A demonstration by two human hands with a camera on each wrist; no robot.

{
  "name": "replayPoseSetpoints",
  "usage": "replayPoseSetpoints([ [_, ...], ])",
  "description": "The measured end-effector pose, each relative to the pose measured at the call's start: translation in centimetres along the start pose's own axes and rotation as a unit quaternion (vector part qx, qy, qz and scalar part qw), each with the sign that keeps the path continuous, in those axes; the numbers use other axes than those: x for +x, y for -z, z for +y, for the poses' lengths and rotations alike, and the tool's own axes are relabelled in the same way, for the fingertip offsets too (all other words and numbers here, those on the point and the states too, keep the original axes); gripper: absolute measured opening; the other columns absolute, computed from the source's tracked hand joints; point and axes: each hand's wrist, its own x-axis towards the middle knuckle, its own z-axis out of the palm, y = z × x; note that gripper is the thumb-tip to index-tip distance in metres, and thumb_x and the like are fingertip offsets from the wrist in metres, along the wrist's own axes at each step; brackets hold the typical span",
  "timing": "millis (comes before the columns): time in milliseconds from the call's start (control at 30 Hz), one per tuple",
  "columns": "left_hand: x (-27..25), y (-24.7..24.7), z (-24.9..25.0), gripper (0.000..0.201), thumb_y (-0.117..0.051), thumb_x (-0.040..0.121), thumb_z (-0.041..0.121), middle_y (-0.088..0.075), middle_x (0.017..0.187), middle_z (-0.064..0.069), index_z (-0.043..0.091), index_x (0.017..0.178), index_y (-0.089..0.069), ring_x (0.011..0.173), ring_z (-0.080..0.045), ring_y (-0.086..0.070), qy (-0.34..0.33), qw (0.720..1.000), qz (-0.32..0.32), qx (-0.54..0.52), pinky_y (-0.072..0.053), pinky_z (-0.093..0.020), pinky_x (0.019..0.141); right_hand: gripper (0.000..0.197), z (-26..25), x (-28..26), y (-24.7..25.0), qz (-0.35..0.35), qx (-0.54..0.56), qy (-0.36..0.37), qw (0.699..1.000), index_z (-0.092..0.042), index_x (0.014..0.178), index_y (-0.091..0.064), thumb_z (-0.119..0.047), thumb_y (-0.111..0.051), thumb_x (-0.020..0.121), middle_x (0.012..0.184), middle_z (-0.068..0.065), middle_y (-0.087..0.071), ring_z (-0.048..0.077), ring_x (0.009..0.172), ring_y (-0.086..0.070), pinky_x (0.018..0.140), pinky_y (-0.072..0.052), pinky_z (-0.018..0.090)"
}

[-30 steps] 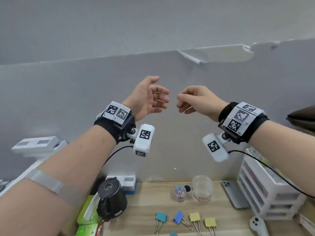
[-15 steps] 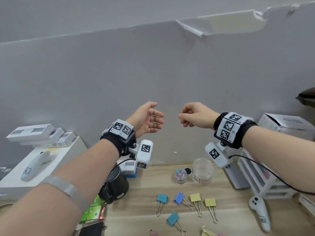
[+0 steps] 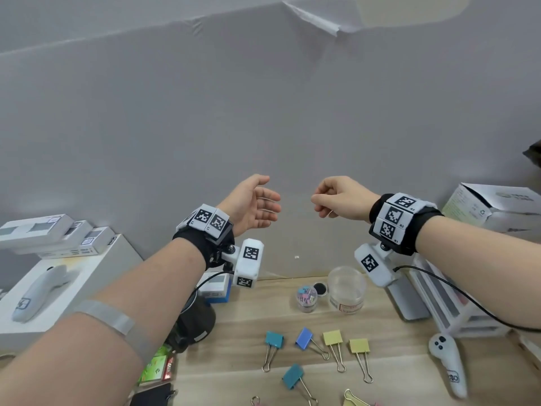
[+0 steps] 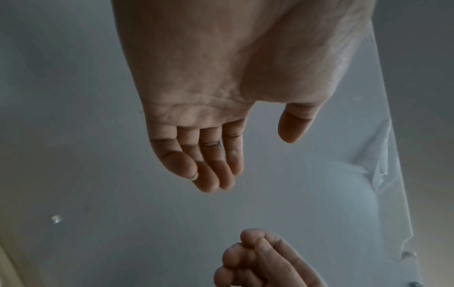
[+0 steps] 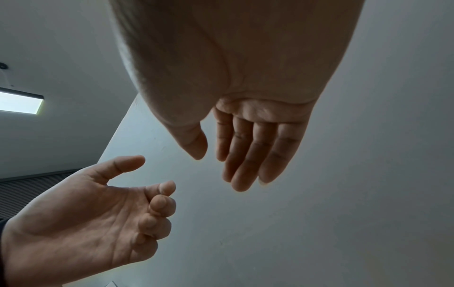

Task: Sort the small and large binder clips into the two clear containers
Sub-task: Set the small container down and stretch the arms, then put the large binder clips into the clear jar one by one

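Both my hands hang in the air before the grey wall, well above the table, and hold nothing. My left hand (image 3: 270, 196) (image 4: 253, 163) has loosely bent fingers, palm towards the right. My right hand (image 3: 320, 200) (image 5: 218, 170) faces it a short gap away, fingers relaxed. Below on the wooden table (image 3: 234, 370) lie several large binder clips: a teal one (image 3: 274, 339), a blue one (image 3: 304, 337), two yellow ones (image 3: 333, 337) (image 3: 359, 345) and another teal one (image 3: 292, 376). At the back stand a small clear container (image 3: 306, 298) with coloured clips inside and a larger clear container (image 3: 347, 288).
A black lid (image 3: 320, 288) lies between the containers. A white drawer unit (image 3: 445, 306), a phone (image 3: 408, 303) and a white controller (image 3: 448, 364) are at the right. A black round device (image 3: 194, 320) and white boxes (image 3: 58, 259) are at the left.
Both hands have come down in the head view, still facing each other with nothing in them. The view has tilted down and shows more of the table and clips.
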Motion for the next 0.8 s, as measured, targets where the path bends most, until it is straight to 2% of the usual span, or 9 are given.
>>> replayPoseSetpoints([
  [100,1.8,-1.4,-0.3,0.044,-0.044,0.097,0.048,-0.065,0.079,-0.009,0.007,0.101,-0.06,0.067,-0.024,-0.063,0.015,1.0,-0.007,0.004,-0.048,-0.031,0.064,0.012,2.3,0.9,0.4,-0.002,0.005,-0.019,1.0,-0.006,0.099,-0.061,-0.017,-0.057,0.095,0.089,0.01,-0.073,0.016,0.071,-0.068,0.076,-0.056,0.036],
  [200,4.1,-3.0,-1.2,0.044,-0.045,0.097,0.048,-0.066,0.079,-0.009,0.007,0.102,-0.061,0.066,-0.024,-0.063,0.035,0.999,-0.014,0.01,-0.048,-0.031,0.064,0.009,5.3,1.6,0.6,-0.001,0.015,-0.041,0.999,-0.008,0.096,-0.061,-0.017,-0.057,0.094,0.086,0.008,-0.073,0.015,0.069,-0.068,0.071,-0.055,0.032],
  [400,10.9,-8.6,-6.8,0.043,-0.045,0.097,0.047,-0.066,0.08,-0.01,0.007,0.101,-0.061,0.067,-0.024,-0.062,0.123,0.991,-0.044,0.028,-0.049,-0.03,0.062,0.007,16.3,2.4,0.7,0.009,0.026,-0.138,0.99,-0.011,0.093,-0.059,-0.017,-0.059,0.091,0.084,0.006,-0.072,0.015,0.068,-0.069,0.064,-0.052,0.028],
  [467,12.7,-10.2,-9.5,0.042,-0.046,0.098,0.046,-0.067,0.086,-0.012,0.006,0.1,-0.06,0.07,-0.025,-0.064,0.155,0.986,-0.046,0.028,-0.05,-0.031,0.063,0.007,20.2,2.5,0.1,0.01,0.021,-0.174,0.985,-0.013,0.093,-0.059,-0.018,-0.06,0.088,0.084,0.007,-0.072,0.02,0.075,-0.071,0.069,-0.054,0.034],
  [533,14.6,-11.7,-12.6,0.041,-0.047,0.098,0.044,-0.067,0.098,-0.016,0.005,0.104,-0.06,0.081,-0.029,-0.065,0.196,0.979,-0.037,0.032,-0.054,-0.034,0.069,0.009,24.2,2.7,-0.5,0.004,0.008,-0.21,0.978,-0.019,0.093,-0.057,-0.021,-0.062,0.085,0.09,0.006,-0.071,0.024,0.087,-0.071,0.079,-0.054,0.039],
  [633,16.2,-12.9,-17.4,0.044,-0.052,0.097,0.043,-0.063,0.111,-0.016,0.004,0.116,-0.059,0.099,-0.031,-0.064,0.242,0.969,-0.001,0.041,-0.055,-0.04,0.083,0.027,28.5,2.3,-2.3,-0.003,-0.029,-0.25,0.968,-0.021,0.11,-0.057,-0.028,-0.063,0.084,0.109,0.0,-0.066,0.023,0.101,-0.064,0.093,-0.05,0.038],
  [700,17.0,-13.4,-20.2,0.041,-0.054,0.096,0.042,-0.058,0.107,-0.013,0.007,0.117,-0.058,0.094,-0.028,-0.061,0.269,0.962,0.013,0.048,-0.051,-0.038,0.084,0.044,30.4,2.2,-3.4,-0.019,-0.045,-0.273,0.961,-0.017,0.127,-0.053,-0.03,-0.063,0.087,0.12,0.001,-0.06,0.023,0.109,-0.059,0.095,-0.045,0.031],
  [767,17.3,-13.7,-21.9,0.033,-0.056,0.095,0.041,-0.053,0.103,-0.011,0.011,0.108,-0.056,0.087,-0.024,-0.056,0.296,0.954,0.021,0.048,-0.046,-0.036,0.084,0.054,31.7,2.2,-4.5,-0.038,-0.054,-0.284,0.956,-0.014,0.137,-0.048,-0.03,-0.063,0.088,0.131,0.005,-0.056,0.025,0.116,-0.056,0.093,-0.04,0.029],
  [800,17.5,-13.8,-22.5,0.033,-0.058,0.094,0.041,-0.053,0.107,-0.012,0.011,0.107,-0.056,0.092,-0.025,-0.055,0.306,0.951,0.025,0.045,-0.045,-0.037,0.087,0.057,32.1,2.3,-4.9,-0.043,-0.056,-0.288,0.955,-0.013,0.14,-0.045,-0.029,-0.063,0.088,0.135,0.008,-0.054,0.026,0.119,-0.055,0.094,-0.039,0.029],
])
